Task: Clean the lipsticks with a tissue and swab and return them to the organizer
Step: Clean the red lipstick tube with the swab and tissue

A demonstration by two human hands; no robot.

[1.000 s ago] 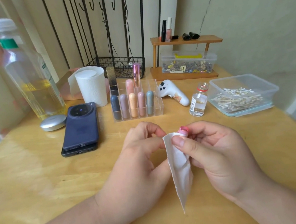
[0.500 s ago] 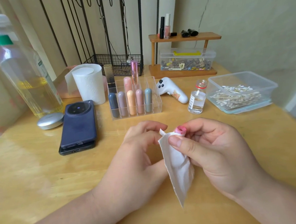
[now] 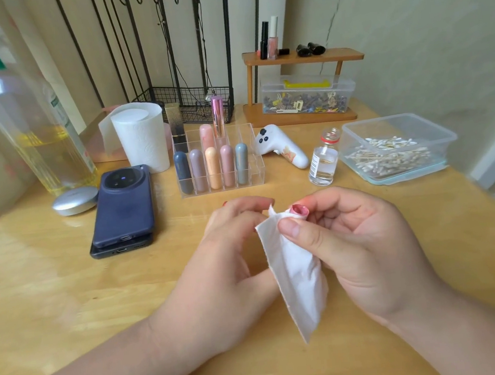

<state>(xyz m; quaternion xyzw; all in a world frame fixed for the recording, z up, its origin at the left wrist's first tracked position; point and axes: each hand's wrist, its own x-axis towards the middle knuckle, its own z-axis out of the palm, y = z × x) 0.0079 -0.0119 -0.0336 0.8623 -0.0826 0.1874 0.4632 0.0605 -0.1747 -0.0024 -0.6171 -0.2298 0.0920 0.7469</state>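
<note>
I'm in the wiping step: my right hand (image 3: 360, 243) has its fingers clamped round the tissue (image 3: 297, 279) wrapped on a lipstick (image 3: 299, 210), whose pink tip pokes out, in front of the organizer (image 3: 255, 173). My left hand (image 3: 226, 265) curls at the tissue's top corner; I cannot tell if it pinches. Next, I judge, I should twist the tip clean, then slot it into a free compartment.

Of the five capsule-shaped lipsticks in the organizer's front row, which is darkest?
The navy lipstick at the row's left end. The other four are paler: mauve, peach, pink and grey-blue.
</note>
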